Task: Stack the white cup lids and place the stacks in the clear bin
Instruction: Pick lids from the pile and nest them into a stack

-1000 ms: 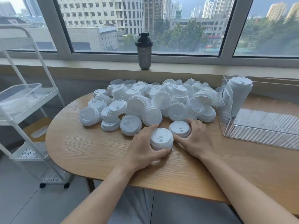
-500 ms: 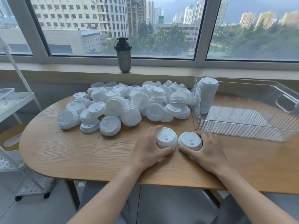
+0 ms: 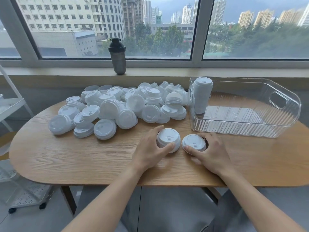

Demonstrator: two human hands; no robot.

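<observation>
Both hands have drawn back from the edge of the pile toward the near side of the table, and the view has swung right so that more of the bin now shows. Left hand (image 3: 151, 149) curls its thumb and fingers round a short stack of lids (image 3: 168, 139), which stands upright on the wood; right hand (image 3: 211, 152) grips a single lid (image 3: 194, 142) lying flat, dome up, just beside that stack at its 3 o'clock, the two nearly touching. My reading is that the coming move is to lift the single lid and seat it on the stack, so what counts is that short sideways gap and the stack's vertical axis, with the right hand as the carrier. From the hands, the loose pile of white lids (image 3: 127, 106) spreads from 10 to 12 o'clock, nearer the left hand, and the clear bin (image 3: 284, 124) sits at 2 o'clock, nearer the right. One tall finished stack (image 3: 201, 96) already stands upright in the bin's near-left corner. Everything rests on an oval wooden table (image 3: 66, 156) with a visible grain. Behind it a dark shaker bottle (image 3: 117, 58) stands on the windowsill at 12 o'clock, and a white wheeled trolley (image 3: 15, 190) stands off the table's left end at 9 o'clock
</observation>
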